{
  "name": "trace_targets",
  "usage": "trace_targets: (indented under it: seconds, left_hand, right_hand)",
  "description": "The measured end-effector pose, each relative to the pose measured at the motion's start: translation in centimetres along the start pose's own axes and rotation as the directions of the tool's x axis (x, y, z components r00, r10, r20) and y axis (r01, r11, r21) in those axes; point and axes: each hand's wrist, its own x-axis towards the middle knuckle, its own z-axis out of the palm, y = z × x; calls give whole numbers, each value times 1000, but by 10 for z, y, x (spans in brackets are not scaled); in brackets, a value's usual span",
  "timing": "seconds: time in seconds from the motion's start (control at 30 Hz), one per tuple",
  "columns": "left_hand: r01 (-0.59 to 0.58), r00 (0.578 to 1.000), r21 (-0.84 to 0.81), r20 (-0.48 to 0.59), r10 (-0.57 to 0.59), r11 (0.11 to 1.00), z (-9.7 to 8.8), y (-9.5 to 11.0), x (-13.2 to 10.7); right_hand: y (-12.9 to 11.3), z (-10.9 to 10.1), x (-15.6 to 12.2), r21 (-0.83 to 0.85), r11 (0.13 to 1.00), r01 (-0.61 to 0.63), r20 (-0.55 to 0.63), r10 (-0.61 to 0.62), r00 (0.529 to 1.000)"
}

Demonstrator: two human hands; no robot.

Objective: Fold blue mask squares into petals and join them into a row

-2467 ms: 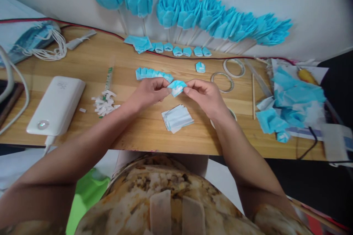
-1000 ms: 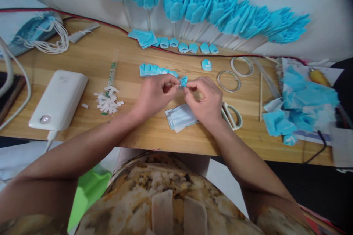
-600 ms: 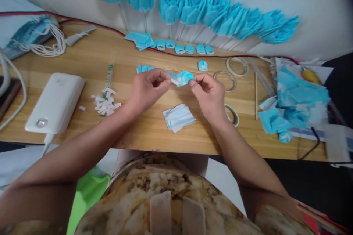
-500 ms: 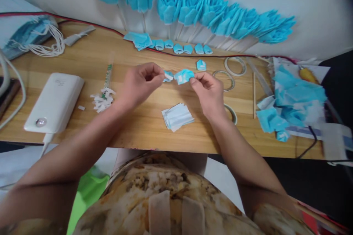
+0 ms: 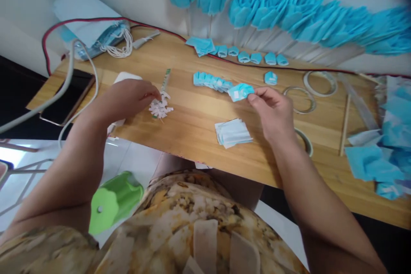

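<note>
Fabric piece [image 5: 241, 93], blue, right of frame centre, pinched between thumb and fingers of right hand [image 5: 272, 111]. Left hand [image 5: 130, 97], left of centre, at white strips [image 5: 162, 107]; I can't tell if its fingers grip one. White power bank [image 5: 127, 75] mostly hidden behind it. Rightmost flowers [image 5: 388, 30] cut off, upper right.

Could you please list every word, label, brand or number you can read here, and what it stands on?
No text can be read with certainty.
Green-printed strip by the white scraps: lettering too small and blurred to read.
Blue folded piece: no lettering visible.
</note>
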Motion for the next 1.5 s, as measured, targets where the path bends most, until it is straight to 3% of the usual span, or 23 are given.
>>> trace_targets:
  seconds: [0.1, 0.2, 0.27, 0.37, 0.53, 0.67, 0.8, 0.9, 1.03, 1.23, 1.37, 1.5]
  left_hand:
    - [-12, 1000, 20, 4, 12, 1000, 0, -7, -6]
    - [42, 986, -4, -159, -42, 999, 2, 6, -10]
    - [2, 956, -131, -289, -40, 991, 8, 24, -9]
    - [-102, 956, -418, -291, -27, 903, 25, 59, 1]
    - [-108, 994, -677, -96, 59, 728, 50, 103, 34]
    - [76, 985, -858, 142, 94, 508, 56, 113, 50]
    - [137, 982, -906, 178, 66, 401, 58, 115, 52]
    - [122, 988, -898, 151, 36, 422, 61, 116, 52]
    - [107, 989, -878, 143, 42, 466, 62, 120, 56]
    - [104, 991, -851, 130, 15, 515, 57, 127, 61]
    - [87, 992, -797, 127, 25, 598, 57, 125, 62]
    - [23, 990, -748, 108, 87, 664, 62, 124, 63]
  right_hand:
    - [0, 1, 0, 13, 1000, -14, 13, 14, 1000]
    - [-2, 3, -1, 39, 999, -24, 28, 23, 999]
    - [-4, 3, -2, 43, 999, -22, 46, 20, 999]
    - [-5, 2, -3, 19, 1000, -17, 83, 16, 996]
    - [-6, -1, -5, 26, 1000, -2, 136, -2, 991]
    - [-6, -3, -5, 45, 999, 5, 161, -12, 987]
    - [-8, -5, -4, 35, 999, -9, 175, 3, 985]
    - [-11, -6, -4, 64, 997, -50, 261, 32, 965]
    - [-11, -8, -3, 219, 960, -174, 434, 64, 899]
    - [-14, -14, 1, 381, 861, -338, 535, 93, 840]
    - [-21, -19, 2, 280, 915, -291, 438, 148, 887]
    - [-21, -15, -1, 163, 970, -182, 380, 109, 919]
